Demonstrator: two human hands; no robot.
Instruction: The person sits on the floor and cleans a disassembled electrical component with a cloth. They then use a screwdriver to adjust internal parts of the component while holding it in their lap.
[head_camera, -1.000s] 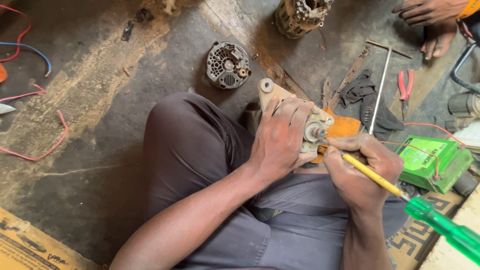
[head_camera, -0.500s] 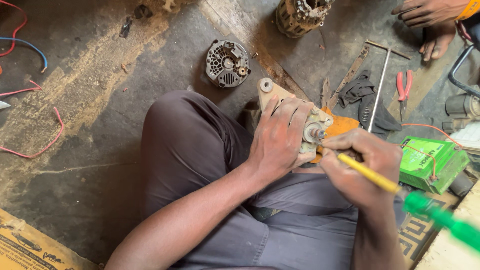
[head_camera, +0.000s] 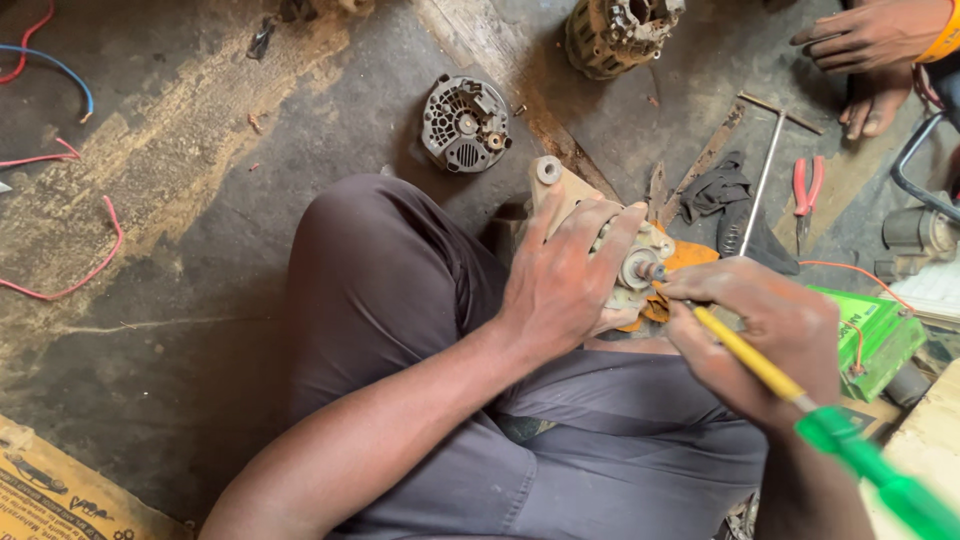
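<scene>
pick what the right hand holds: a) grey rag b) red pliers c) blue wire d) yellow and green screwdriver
d: the right hand grips a screwdriver with a yellow shaft and green handle, its tip at the metal housing; the red pliers lie on the floor.

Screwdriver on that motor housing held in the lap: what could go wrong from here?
1. The left hand grips the metal housing right beside the tip of the yellow screwdriver held by the right hand; a slip could likely jab the fingers.
2. The housing rests on the person's leg, not on a firm surface, so it may twist or drop onto the concrete floor.
</scene>
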